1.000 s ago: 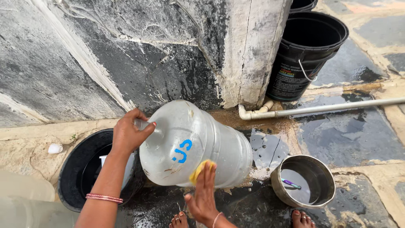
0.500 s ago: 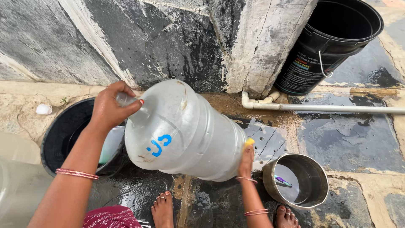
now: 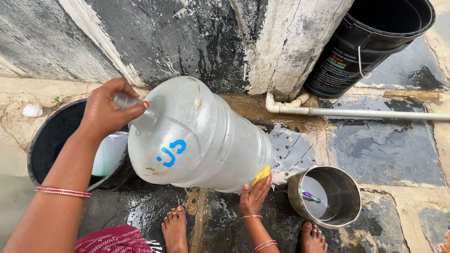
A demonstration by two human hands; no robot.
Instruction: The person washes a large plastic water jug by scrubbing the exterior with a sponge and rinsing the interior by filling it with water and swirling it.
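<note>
Between our hands the large clear plastic water jug (image 3: pixel 197 136) lies tilted, neck leftward; our left hand (image 3: pixel 105 112) grips the neck, our right hand (image 3: pixel 254 197) presses a yellow sponge (image 3: pixel 261 175) under its base.

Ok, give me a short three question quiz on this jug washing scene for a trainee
1. True or false: the left hand grips the neck of the big clear water jug.
2. What does the right hand press against the jug? A yellow sponge, B brush, C cloth.
3. Which container stands nearest the right hand?

Key: 1 true. 2 A. 3 the steel pot holding water, on the wet stone floor.
</note>
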